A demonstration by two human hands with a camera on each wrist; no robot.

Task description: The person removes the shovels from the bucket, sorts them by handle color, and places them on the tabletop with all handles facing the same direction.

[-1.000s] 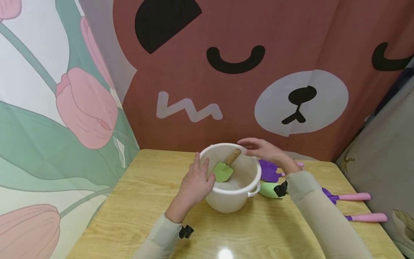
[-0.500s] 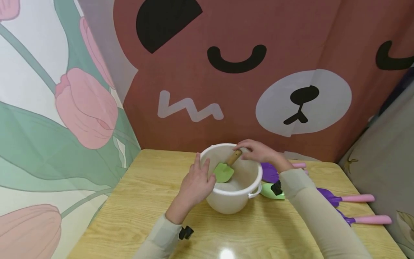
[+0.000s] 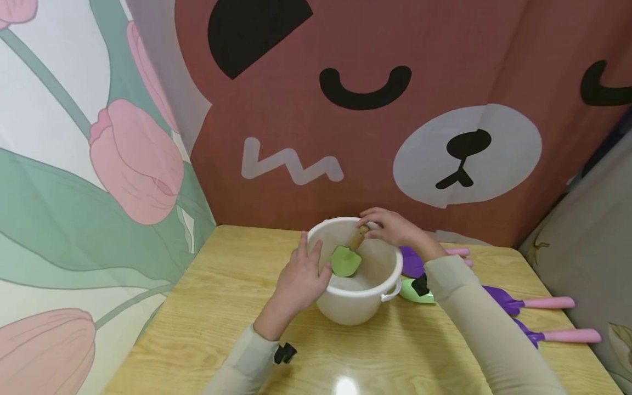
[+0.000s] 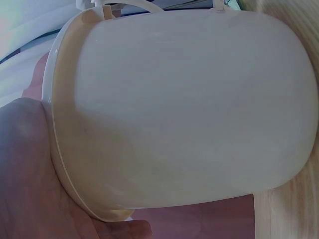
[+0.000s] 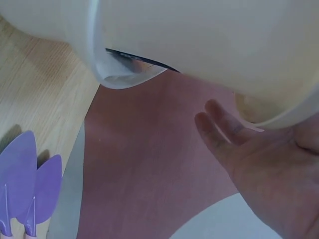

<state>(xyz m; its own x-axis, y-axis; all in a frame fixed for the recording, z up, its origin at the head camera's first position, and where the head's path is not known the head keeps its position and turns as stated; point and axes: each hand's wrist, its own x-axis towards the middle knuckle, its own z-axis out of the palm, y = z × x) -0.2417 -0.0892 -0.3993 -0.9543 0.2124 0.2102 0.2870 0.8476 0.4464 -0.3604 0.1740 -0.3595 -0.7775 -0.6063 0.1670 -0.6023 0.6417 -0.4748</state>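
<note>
A white bucket [image 3: 348, 310] stands upright on the wooden table. Inside it a garden trowel [image 3: 346, 262] leans, green blade low and wooden handle toward the far right rim. My right hand [image 3: 392, 227] reaches over that rim and pinches the handle's end between thumb and fingers; the right wrist view shows other fingers of this hand [image 5: 269, 164] outside the bucket. Spread fairly straight, the fingers of my left hand [image 3: 302, 277] rest on the left rim. Up close in the left wrist view, this hand [image 4: 25, 169] lies against the bucket's rim [image 4: 62, 99].
To the bucket's right lie a purple shovel [image 3: 411, 261] and a green scoop [image 3: 415, 292], partly behind the right sleeve. Two more purple shovels [image 3: 501, 299] with pink handles lie farther right. A curtain with a bear print [image 3: 365, 142] hangs behind the table.
My right hand has come inward from above the far right rim and taken the trowel's handle. The trowel has turned slightly more upright and shifted right. My left hand stays on the rim.
</note>
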